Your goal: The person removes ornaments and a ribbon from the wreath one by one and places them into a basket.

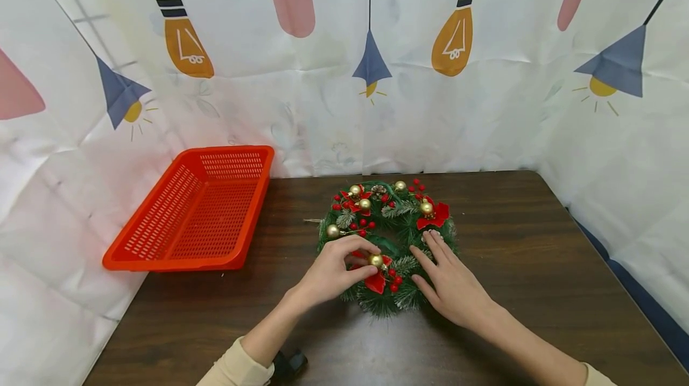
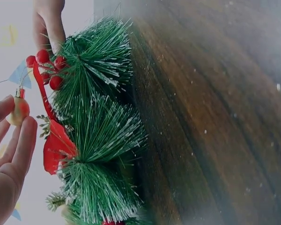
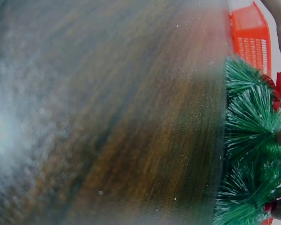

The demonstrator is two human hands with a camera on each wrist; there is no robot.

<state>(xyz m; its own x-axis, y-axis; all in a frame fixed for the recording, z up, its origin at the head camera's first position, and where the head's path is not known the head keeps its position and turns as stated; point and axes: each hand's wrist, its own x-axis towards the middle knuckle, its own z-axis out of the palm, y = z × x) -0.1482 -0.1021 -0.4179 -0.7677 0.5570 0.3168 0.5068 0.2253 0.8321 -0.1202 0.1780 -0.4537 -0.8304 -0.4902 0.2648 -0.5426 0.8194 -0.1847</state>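
A green Christmas wreath (image 1: 379,303) lies flat on the table, trimmed with red flowers, berries, pine cones and gold baubles. At its near side my left hand (image 1: 332,271) pinches a small gold bauble (image 1: 376,261) between thumb and fingers. In the left wrist view that bauble (image 2: 19,112) has a thin loop on its cap, beside a red flower (image 2: 59,147) and red berries (image 2: 43,57). My right hand (image 1: 454,288) rests on the wreath's right side, fingers spread and fairly straight. The right wrist view catches only the wreath's green needles (image 3: 253,117) at its edge.
A red plastic basket (image 1: 215,260) with slotted walls stands at the table's left. The dark wooden table (image 1: 538,266) extends to the right of the wreath. A white curtain (image 1: 323,116) printed with lamps hangs behind. Near my left sleeve lies a small black object (image 1: 290,365).
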